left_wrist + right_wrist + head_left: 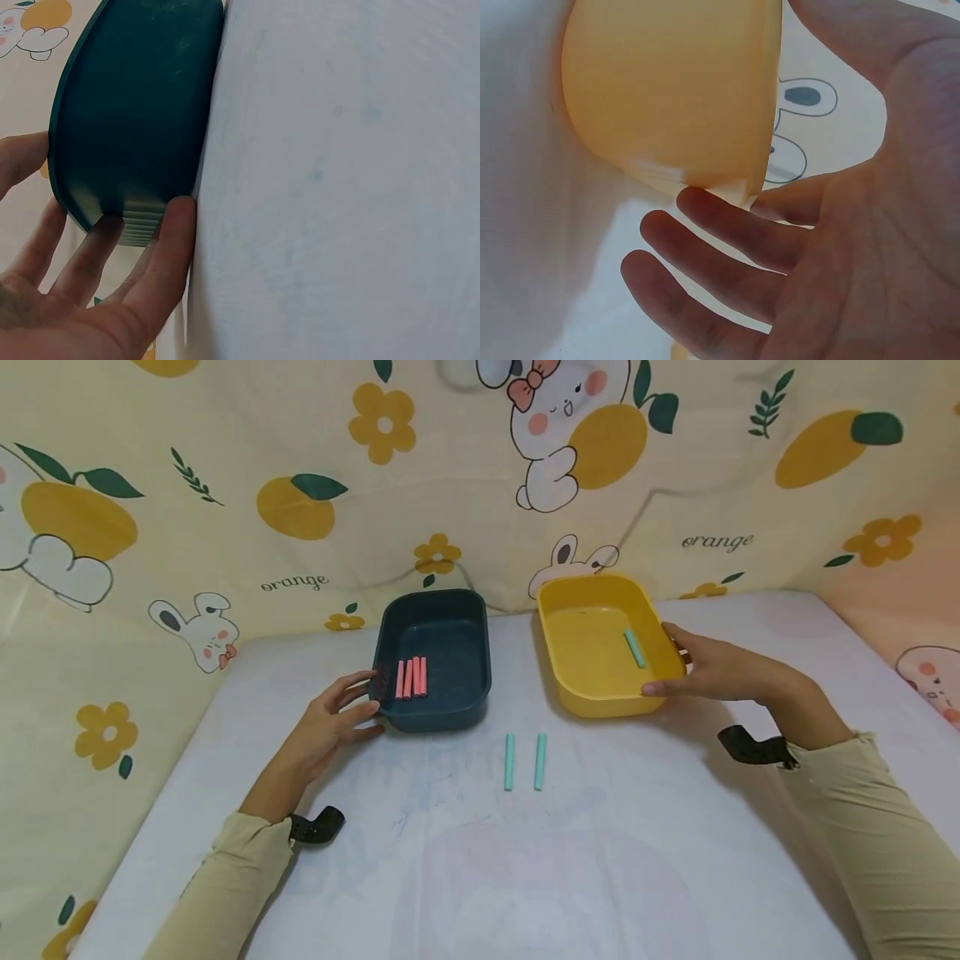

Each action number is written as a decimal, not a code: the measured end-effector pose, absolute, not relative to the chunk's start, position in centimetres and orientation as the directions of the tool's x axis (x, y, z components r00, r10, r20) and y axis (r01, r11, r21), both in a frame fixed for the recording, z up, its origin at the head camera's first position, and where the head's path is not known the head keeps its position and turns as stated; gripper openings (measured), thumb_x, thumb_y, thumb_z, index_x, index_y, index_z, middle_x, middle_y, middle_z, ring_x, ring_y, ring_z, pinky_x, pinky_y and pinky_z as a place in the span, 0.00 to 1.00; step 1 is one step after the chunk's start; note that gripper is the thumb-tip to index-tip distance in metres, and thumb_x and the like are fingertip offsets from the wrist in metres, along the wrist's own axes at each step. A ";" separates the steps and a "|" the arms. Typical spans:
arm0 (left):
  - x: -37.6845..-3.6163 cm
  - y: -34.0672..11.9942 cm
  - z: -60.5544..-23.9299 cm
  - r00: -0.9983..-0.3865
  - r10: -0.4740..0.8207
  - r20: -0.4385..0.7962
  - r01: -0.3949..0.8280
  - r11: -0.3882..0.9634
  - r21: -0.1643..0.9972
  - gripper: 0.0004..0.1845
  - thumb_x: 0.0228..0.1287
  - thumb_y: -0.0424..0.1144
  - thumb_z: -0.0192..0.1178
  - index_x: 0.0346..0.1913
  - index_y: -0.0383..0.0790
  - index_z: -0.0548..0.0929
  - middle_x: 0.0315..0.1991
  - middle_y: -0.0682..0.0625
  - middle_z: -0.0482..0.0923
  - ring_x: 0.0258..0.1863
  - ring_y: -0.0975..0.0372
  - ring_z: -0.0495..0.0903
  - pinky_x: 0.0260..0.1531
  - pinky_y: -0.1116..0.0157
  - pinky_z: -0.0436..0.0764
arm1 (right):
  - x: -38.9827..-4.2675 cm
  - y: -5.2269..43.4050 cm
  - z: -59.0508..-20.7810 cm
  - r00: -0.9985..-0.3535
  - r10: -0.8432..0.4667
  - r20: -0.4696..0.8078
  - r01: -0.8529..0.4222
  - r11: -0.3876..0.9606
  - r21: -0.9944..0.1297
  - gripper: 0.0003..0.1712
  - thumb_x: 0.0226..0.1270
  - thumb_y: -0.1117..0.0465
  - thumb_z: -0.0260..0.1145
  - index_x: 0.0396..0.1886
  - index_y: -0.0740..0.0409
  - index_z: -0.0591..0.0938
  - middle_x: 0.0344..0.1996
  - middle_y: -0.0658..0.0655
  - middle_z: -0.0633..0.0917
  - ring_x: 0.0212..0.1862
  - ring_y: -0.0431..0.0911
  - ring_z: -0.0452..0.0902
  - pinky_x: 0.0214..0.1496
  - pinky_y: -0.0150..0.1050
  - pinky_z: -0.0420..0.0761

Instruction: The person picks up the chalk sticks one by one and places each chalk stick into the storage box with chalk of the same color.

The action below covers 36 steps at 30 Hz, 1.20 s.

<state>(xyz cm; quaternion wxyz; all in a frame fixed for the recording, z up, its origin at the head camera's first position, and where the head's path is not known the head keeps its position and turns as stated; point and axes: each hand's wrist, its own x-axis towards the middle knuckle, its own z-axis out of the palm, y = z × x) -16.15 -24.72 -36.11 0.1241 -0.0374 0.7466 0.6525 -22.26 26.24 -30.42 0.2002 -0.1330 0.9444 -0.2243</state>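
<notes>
Side by side on the white table (465, 877), a gap between them: a dark teal bin (457, 664) at left, a yellow bin (588, 652) at right, both mouth up. Long axis of the teal bin: almost straight away from the person. Long axis of the yellow: also away, far end leaning slightly left. At the teal bin's near left part, the left hand (330, 722), fingers spread and fairly straight, tips against rim and outer wall. At the yellow bin's right side, the right hand (723, 668), spread wide, thumb at the near right rim, fingers along the outer wall. Inside the teal bin, four pink sticks (416, 677) in a row, pointing away; inside the yellow, one green stick (634, 648), tilted leftward at its far end. On the table, nearer the person, two parallel green sticks (509, 762), also pointing away. Behind, a printed cloth (465, 502).
</notes>
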 end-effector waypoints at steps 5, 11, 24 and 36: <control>-16.0 -24.7 -35.8 -0.971 0.117 -0.208 -0.172 0.260 0.950 0.32 0.73 0.40 0.57 0.76 0.51 0.60 0.78 0.42 0.54 0.72 0.43 0.65 0.60 0.47 0.78 | -22.2 26.2 -30.5 -0.886 -0.355 -0.299 -0.175 0.851 -0.494 0.67 0.61 0.37 0.70 0.79 0.66 0.39 0.71 0.73 0.62 0.66 0.66 0.62 0.68 0.72 0.64; -15.7 -24.5 -34.9 -0.971 0.123 -0.203 -0.138 0.401 0.905 0.35 0.73 0.43 0.58 0.77 0.57 0.54 0.77 0.40 0.57 0.72 0.43 0.65 0.61 0.47 0.79 | -22.4 26.1 -30.5 -0.884 -0.336 -0.324 -0.158 0.868 -0.471 0.71 0.59 0.36 0.70 0.79 0.67 0.36 0.75 0.76 0.55 0.71 0.69 0.55 0.71 0.73 0.56; -13.7 -21.0 -32.2 -0.974 0.072 0.216 0.209 0.665 0.717 0.33 0.66 0.42 0.66 0.72 0.49 0.67 0.67 0.44 0.73 0.67 0.51 0.71 0.62 0.47 0.78 | -22.8 26.2 -31.0 -0.882 -0.398 -0.252 -0.212 0.813 -0.542 0.70 0.59 0.42 0.74 0.79 0.67 0.36 0.74 0.73 0.58 0.71 0.64 0.57 0.74 0.71 0.53; -11.3 -17.4 -32.1 -0.788 0.579 0.208 0.479 0.363 0.799 0.25 0.62 0.34 0.68 0.62 0.43 0.77 0.58 0.49 0.80 0.59 0.54 0.79 0.58 0.60 0.82 | -23.1 26.2 -31.3 -0.889 -0.369 -0.272 -0.165 0.811 -0.561 0.71 0.57 0.40 0.74 0.80 0.62 0.36 0.68 0.70 0.63 0.62 0.60 0.61 0.73 0.71 0.57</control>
